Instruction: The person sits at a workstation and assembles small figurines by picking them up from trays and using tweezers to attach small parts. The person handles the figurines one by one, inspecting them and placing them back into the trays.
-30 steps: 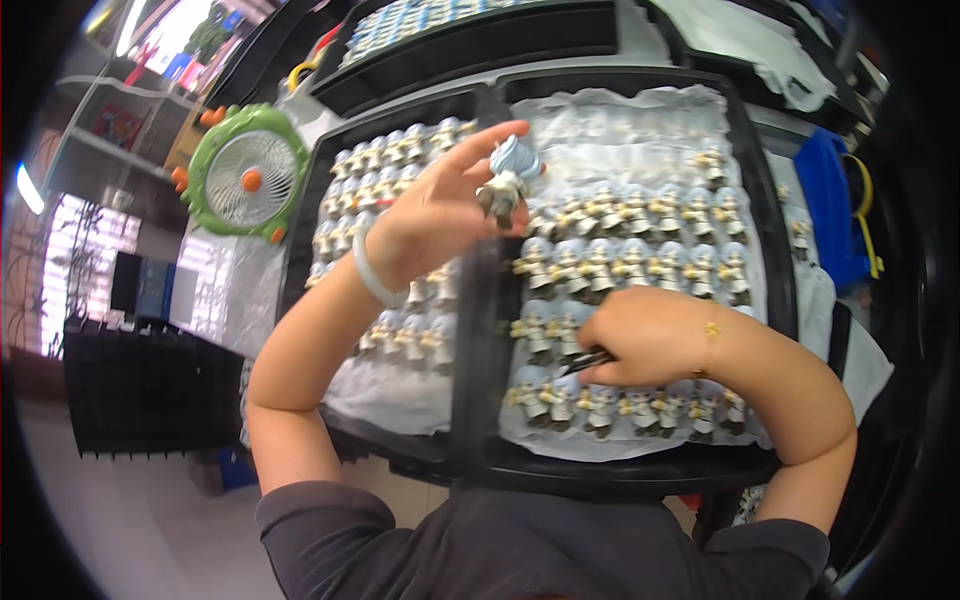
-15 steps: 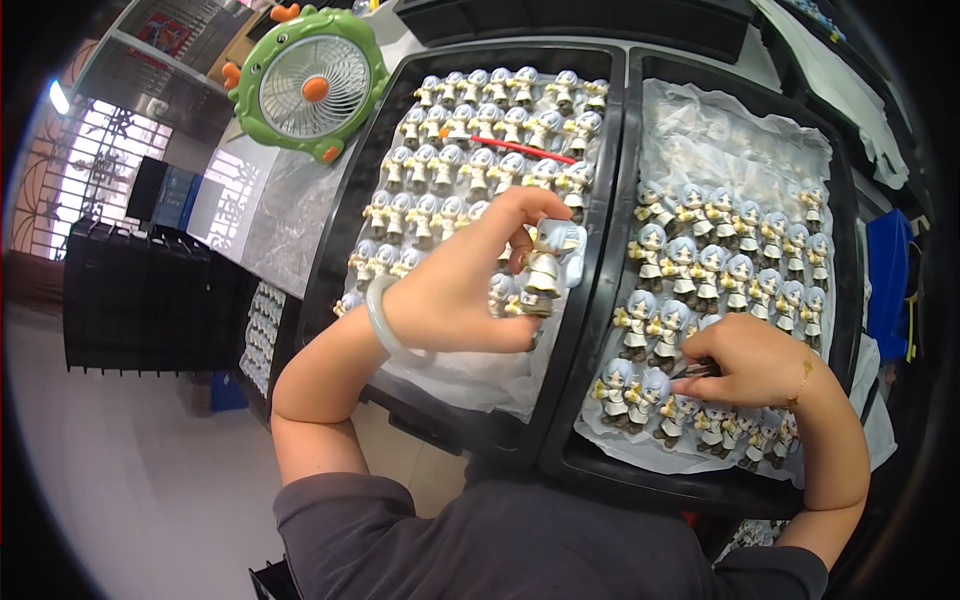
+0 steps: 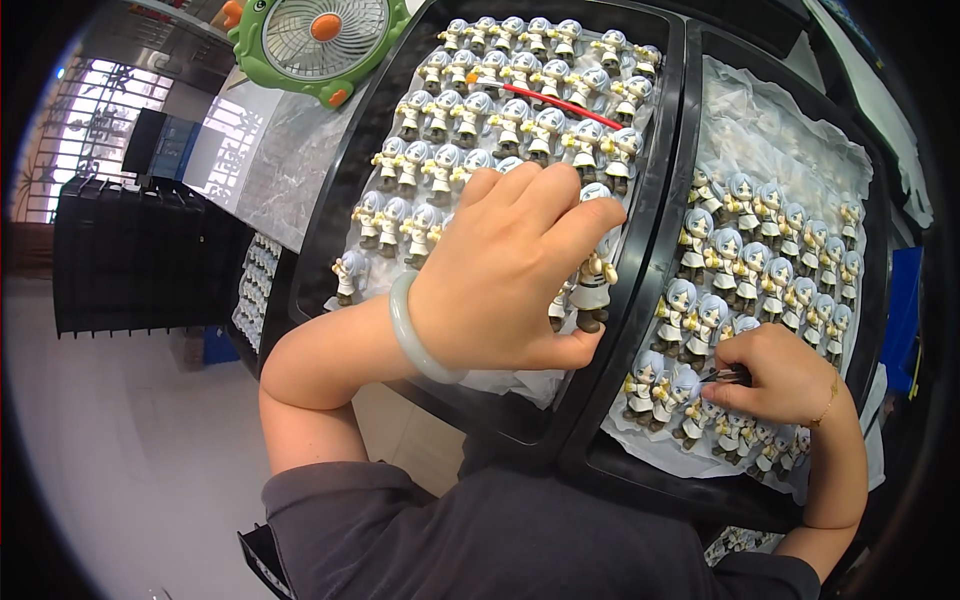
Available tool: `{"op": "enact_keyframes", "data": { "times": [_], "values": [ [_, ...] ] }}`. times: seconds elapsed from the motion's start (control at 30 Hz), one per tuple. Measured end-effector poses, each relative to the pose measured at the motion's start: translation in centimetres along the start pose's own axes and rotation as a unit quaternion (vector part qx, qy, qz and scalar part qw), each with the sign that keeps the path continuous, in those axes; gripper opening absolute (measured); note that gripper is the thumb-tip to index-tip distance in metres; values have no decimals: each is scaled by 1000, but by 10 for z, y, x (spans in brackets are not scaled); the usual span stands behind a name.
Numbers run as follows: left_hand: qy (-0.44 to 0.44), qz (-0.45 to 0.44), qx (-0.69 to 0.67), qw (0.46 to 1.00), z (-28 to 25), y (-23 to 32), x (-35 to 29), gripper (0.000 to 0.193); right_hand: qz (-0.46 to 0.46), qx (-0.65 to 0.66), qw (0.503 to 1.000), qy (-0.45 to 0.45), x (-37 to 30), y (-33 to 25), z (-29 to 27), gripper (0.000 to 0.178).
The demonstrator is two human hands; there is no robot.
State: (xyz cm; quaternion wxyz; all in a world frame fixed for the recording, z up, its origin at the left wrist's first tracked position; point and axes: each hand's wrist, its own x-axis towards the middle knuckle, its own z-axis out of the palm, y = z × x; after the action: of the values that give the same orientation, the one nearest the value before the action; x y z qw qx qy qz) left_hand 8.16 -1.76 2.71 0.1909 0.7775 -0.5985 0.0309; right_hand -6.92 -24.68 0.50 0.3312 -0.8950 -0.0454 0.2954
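Note:
My left hand point(image 3: 510, 260), with a pale bangle at its wrist, is closed on a small figurine point(image 3: 593, 287) with light blue-grey hair, a white outfit and dark boots. It holds the figurine between forefinger and thumb, above the right side of the left tray point(image 3: 655, 190). My right hand point(image 3: 785, 375) is closed round dark tweezers point(image 3: 738, 375), mostly hidden by the fingers. Their tips come close to a figurine point(image 3: 684, 384) in the right tray's nearer rows; whether they touch it I cannot tell.
Rows of similar figurines point(image 3: 470, 115) fill both black trays, over thin white sheeting point(image 3: 765, 120). A red stick-like tool point(image 3: 560, 103) lies across the left tray's figurines. Beyond stands a green fan point(image 3: 325, 40); black stacked trays point(image 3: 125, 260) are at left.
My left hand has turned so its back shows more, and the held figurine has turned with it. My right hand stays among the near rows with the tweezers. The whole view has shifted.

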Motion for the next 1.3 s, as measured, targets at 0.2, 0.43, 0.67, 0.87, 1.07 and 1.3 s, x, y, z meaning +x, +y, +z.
{"op": "enact_keyframes", "data": {
  "times": [0.2,0.43,0.67,0.87,1.07,1.3],
  "values": [
    [3,2,6,1000,-16,-7,2,63,0,-5,1000,7,4,2,1,30],
    [-26,-203,14,979,-80,-65,-51,62,8,17,999,28,-3,-3,3,27],
    [-230,-234,68,942,-56,-76,-128,63,2,29,999,30,-3,-6,3,26],
    [-264,-245,134,923,-48,-68,-118,65,-32,30,999,21,-9,-7,0,28],
    [-311,-209,124,919,-78,-55,-71,62,-62,1,998,-33,-9,-7,-7,27],
    [-173,107,36,978,-6,7,112,27,-77,-36,996,-9,-20,3,11,35]
  ]
}}
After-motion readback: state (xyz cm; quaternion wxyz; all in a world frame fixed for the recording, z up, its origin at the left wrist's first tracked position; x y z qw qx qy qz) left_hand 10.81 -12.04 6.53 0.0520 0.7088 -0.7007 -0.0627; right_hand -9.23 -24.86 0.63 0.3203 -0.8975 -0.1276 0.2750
